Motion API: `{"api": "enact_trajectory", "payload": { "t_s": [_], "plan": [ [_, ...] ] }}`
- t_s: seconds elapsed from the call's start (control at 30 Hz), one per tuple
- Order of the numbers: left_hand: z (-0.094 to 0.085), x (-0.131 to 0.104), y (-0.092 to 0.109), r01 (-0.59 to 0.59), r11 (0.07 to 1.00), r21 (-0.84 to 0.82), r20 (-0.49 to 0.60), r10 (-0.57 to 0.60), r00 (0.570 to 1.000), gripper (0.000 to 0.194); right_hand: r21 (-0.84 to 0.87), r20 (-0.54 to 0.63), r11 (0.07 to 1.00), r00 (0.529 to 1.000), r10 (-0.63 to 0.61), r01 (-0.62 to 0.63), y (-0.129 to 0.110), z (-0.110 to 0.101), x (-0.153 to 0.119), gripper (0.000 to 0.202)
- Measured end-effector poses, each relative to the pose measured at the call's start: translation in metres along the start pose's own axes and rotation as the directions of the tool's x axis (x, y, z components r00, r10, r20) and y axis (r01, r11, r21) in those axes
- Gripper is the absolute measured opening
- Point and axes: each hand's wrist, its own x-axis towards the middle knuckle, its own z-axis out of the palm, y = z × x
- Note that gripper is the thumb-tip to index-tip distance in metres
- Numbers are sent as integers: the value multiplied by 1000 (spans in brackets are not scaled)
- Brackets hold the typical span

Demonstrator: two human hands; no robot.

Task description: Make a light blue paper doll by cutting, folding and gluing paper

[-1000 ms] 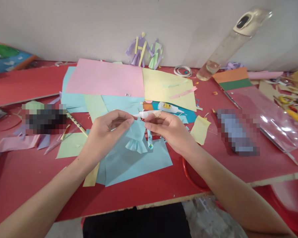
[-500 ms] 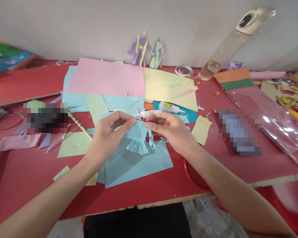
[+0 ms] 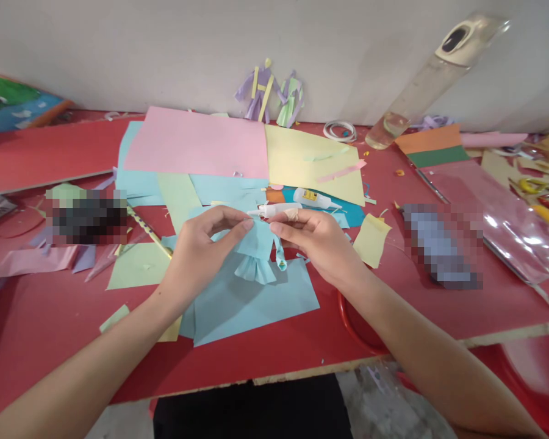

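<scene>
Between my hands hangs a light-blue paper doll figure (image 3: pixel 255 242) with a pleated lower part and a rolled paper arm (image 3: pixel 280 255). My left hand (image 3: pixel 213 241) pinches its upper left edge between thumb and forefinger. On the other side, my right hand (image 3: pixel 308 238) pinches its upper right edge; the fingertips hide the exact spot. Beneath the figure lies a blue paper sheet (image 3: pixel 260 314) on the red table. Just behind my fingers lie a white glue tube (image 3: pixel 279 210) and a glue bottle (image 3: pixel 311 198) with a yellow label.
Pink paper (image 3: pixel 196 143) and yellow paper (image 3: pixel 313 158) lie at the back. Two paper figures (image 3: pixel 258 91) lean on the wall. A tall bottle (image 3: pixel 416 91) stands behind right. A pencil (image 3: pixel 149 228) lies left, a blurred dark object (image 3: pixel 439 244) right, and a pink plastic folder (image 3: pixel 507 213) beyond it.
Both hands keep their pinch on the paper figure. The whole view has shifted very slightly; nothing else visibly differs.
</scene>
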Motion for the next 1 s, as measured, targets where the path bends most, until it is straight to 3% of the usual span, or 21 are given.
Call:
{"api": "enact_trajectory", "payload": {
  "t_s": [0.6, 0.77, 1.0],
  "plan": [
    [2, -1, -1, -24, 999, -25, 4, 24, 1000, 13, -15, -35, 1000, 999, -4, 3, 0, 2, -1, 22],
    [2, -2, -1, -87, 996, 32, -33, 88, 996, 13, 4, -50, 1000, 998, -25, 25, 1, 2, 0, 22],
    [0, 0, 0, -71, 995, 64, -16, 72, 997, 13, -13, -45, 998, 997, -64, 64, 2, 1, 1, 22]
  ]
}}
